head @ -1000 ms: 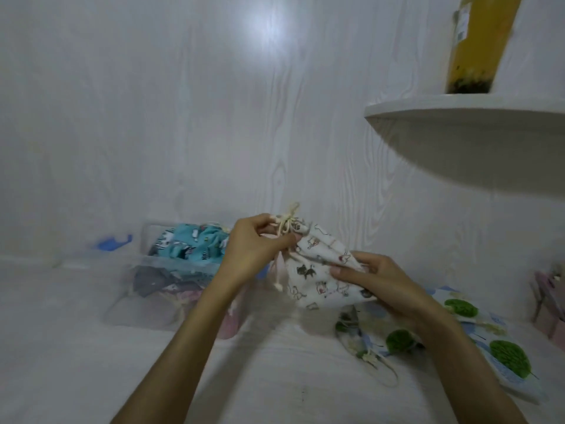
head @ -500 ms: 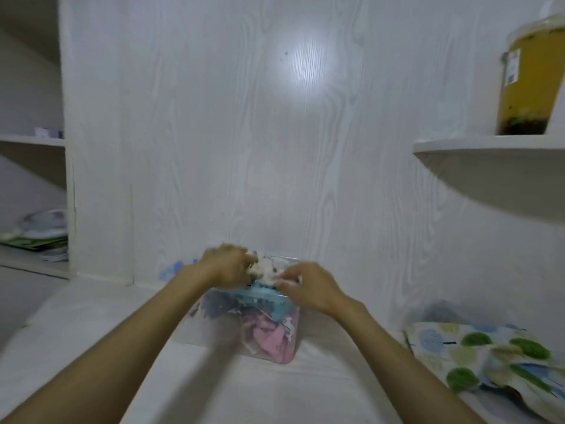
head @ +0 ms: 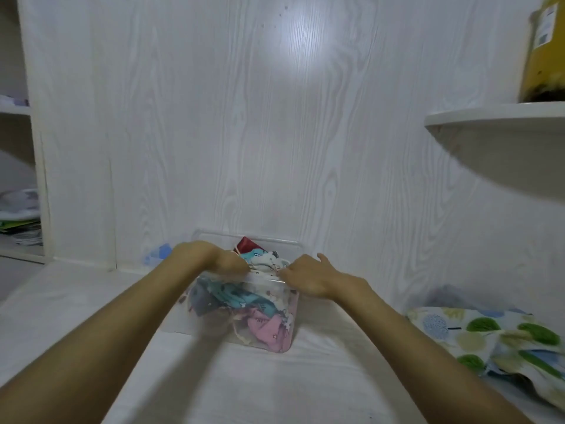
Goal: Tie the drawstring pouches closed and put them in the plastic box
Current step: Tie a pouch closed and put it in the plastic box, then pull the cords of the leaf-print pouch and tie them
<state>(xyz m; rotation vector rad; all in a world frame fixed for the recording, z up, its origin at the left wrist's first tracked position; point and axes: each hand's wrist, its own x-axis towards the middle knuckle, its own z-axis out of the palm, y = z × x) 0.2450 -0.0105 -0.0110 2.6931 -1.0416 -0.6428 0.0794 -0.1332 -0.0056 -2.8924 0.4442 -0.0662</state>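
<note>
just between both hands (head: 211,260) (head: 308,278), white pouch (head: 266,262)

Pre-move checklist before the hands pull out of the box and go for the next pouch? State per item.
1. White printed pouch inside the plastic box: ok, it sits on top of the pile.
2. Its drawstring tied: cannot tell, hidden by the hands and blur.
3. Left hand free of fabric: cannot tell, fingertips are buried in the box.
4. Right hand free: cannot tell, its fingers curl at the box's near rim beside the pouch.
5. Box upright on the white surface: ok.
6. Next pouch available: ok, green-dotted fabric lies to the right, apart from the box.
</note>
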